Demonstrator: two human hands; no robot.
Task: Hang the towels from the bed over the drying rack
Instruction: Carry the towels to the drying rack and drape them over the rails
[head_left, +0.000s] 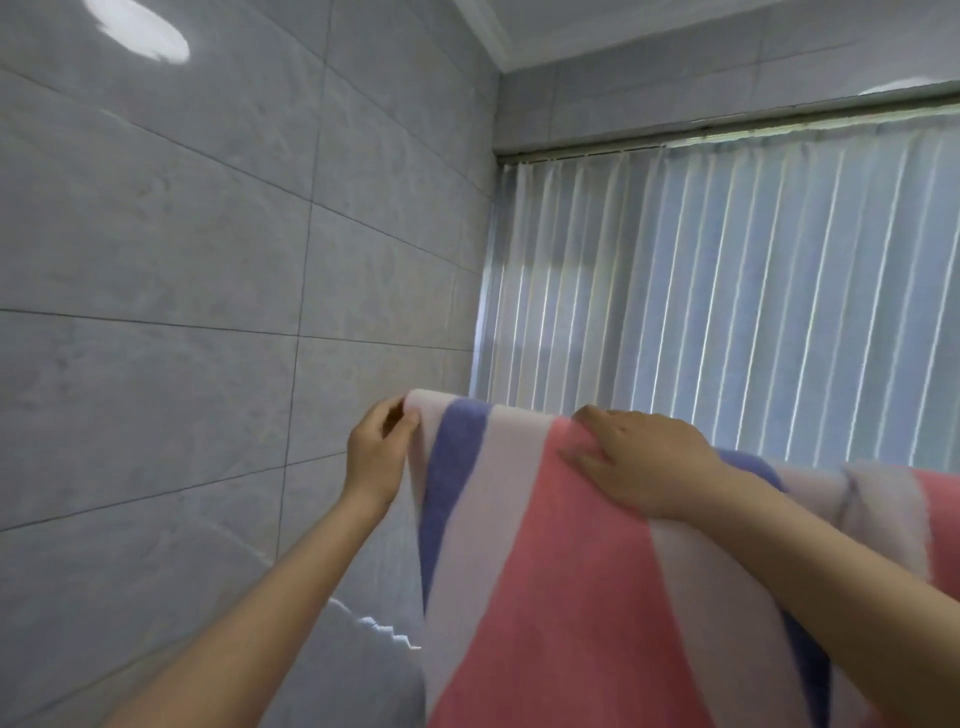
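A striped towel in pink, white and blue hangs draped at chest height in front of me. Its top fold hides whatever bar carries it, so no drying rack shows. My left hand pinches the towel's upper left corner between thumb and fingers. My right hand lies on the top fold over the pink stripe, fingers spread and bent over the cloth. A second stretch of striped cloth runs off to the right behind my right forearm.
A grey tiled wall fills the left side, close to the towel's left edge. Vertical white blinds cover a window behind the towel. A white ceiling cornice runs along the top.
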